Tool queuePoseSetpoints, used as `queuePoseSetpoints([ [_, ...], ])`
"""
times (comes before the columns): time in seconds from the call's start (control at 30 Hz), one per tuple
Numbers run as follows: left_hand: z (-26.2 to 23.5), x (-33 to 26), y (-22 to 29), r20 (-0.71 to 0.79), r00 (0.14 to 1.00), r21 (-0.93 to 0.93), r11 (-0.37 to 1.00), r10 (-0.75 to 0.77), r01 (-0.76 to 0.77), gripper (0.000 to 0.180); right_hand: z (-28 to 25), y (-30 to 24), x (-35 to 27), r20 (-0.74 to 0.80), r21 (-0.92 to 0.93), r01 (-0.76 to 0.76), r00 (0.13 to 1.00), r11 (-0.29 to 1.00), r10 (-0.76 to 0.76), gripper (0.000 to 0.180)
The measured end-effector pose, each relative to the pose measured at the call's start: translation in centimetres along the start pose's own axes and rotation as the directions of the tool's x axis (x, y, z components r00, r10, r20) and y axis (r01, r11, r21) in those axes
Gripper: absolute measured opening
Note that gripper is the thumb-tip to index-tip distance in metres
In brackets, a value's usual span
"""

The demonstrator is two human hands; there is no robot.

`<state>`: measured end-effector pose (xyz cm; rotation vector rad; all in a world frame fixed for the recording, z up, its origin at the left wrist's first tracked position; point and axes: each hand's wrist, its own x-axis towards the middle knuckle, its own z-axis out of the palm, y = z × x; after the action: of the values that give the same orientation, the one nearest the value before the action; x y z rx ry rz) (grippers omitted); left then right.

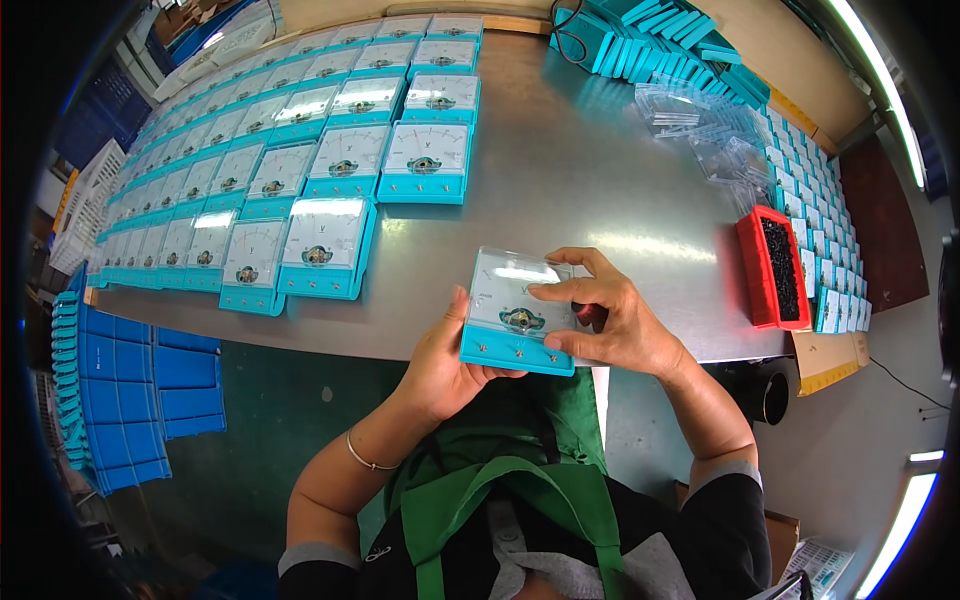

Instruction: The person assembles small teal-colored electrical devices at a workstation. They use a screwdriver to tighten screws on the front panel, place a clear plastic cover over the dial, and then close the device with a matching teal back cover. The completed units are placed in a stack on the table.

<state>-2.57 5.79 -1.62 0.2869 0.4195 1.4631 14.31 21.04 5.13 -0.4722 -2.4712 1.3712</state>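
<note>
My left hand (pixel 440 362) holds a teal panel voltmeter (pixel 519 362) from its left side and underneath, at the table's front edge. The meter tilts toward me, with its white dial, a coil mechanism and several metal terminals showing. A clear plastic cover (pixel 505 275) lies over the dial. From the right, my right hand (pixel 625 315) is closed about the cover and the meter's right side, fingers on the cover and thumb near the lower right. Under its curled fingers a dark red object (pixel 592 316) shows in part; its kind I cannot make out.
Rows of similar meters (pixel 425 150) cover the left of the metal table (pixel 560 190). At the back right are stacked teal housings (pixel 640 45) and loose clear covers (pixel 715 135). A red bin (pixel 757 270) of small black parts stands beside more packed rows. Blue crates (pixel 120 370) sit lower left.
</note>
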Motion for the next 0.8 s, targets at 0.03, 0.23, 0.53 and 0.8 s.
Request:
queuePoseSetpoints([
  [0.03,0.0,0.0,-0.2,0.001,1.0,0.022,1.0,0.006,-0.006,0.062,0.2,0.1,-0.2,-0.004,0.018,0.014,1.0,1.0,-0.014,0.05],
  [0.23,2.9,-0.4,-0.5,-0.105,0.993,0.306,0.952,0.057,-0.023,0.05,0.9,-1.1,-1.7,0.008,-0.202,0.134,0.991,0.97,-0.136,0.05],
  [0.53,4.1,-1.4,-1.0,-0.016,0.998,0.344,0.937,0.067,-0.058,0.05,2.6,1.0,-5.1,-0.028,0.543,-0.298,0.928,0.785,0.372,0.025],
  [0.8,4.2,-1.4,-1.4,-0.037,0.999,0.23,0.973,0.003,0.005,0.048,6.0,1.8,-4.8,-0.075,0.545,-0.065,0.989,0.836,0.126,0.021],
])
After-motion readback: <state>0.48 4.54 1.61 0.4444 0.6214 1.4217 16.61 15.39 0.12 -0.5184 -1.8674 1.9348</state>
